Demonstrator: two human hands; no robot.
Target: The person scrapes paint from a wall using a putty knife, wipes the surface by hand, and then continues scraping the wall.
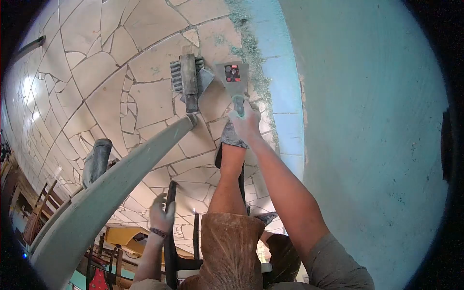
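In my right hand (246,118) is a wide-bladed scraper (237,87), its handle in my closed fingers. The scraper's metal blade carries a dark sticker with red marks and points away from me, over the stone floor. My left hand (162,212) hangs low on the left with its fingers apart, beside an upright black bar (171,193); the thumb overlaps the bar. Left of the scraper, a worn, grey-handled tool (188,75) lies across a ridged dark piece and a bluish flat piece (207,79) on the floor.
Green scrapings (256,63) lie along the base of the pale teal wall (367,121) on the right. A long greenish beam (125,179) slants up from lower left. Behind it stands a dark cylinder (99,157). Wooden furniture (43,208) fills the left edge.
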